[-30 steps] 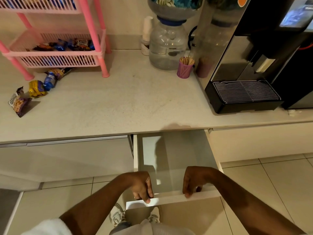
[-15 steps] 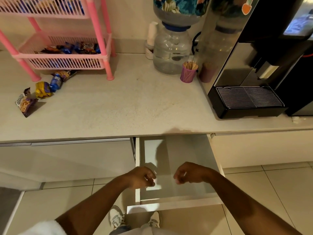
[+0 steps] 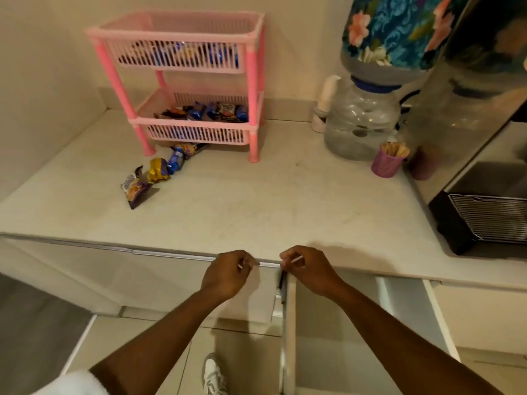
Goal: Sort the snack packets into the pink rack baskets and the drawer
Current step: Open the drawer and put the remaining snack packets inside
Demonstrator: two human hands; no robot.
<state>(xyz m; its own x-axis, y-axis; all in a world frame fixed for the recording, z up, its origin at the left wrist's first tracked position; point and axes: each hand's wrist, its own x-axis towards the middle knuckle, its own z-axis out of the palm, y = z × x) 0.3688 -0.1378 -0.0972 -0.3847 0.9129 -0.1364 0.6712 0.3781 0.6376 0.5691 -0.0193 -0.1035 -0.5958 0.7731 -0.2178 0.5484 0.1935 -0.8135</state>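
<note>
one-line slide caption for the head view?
Both hands hover empty at the counter edge above the open drawer; loose snack packets wait beside the pink rack.

Pale speckled bench (image 3: 256, 201): matt, stone-like, faintly rough.
Pink slatted two-tier rack (image 3: 182, 81): moulded plastic, dull sheen.
Crinkled blue, gold and purple snack packets (image 3: 159, 173): glossy foil-like film.
Clear round water bottle (image 3: 362, 124): glossy see-through plastic.
Floral blue bottle cover (image 3: 399, 27): printed cloth.
Purple ribbed cup (image 3: 386, 163): matt, holding pale wooden sticks.
Tall silver machine panel (image 3: 467, 95): brushed, reflective metal.
Open white drawer (image 3: 336, 323): smooth, satin.
Beige floor tiles (image 3: 137, 340): smooth, lightly glossy.
</note>
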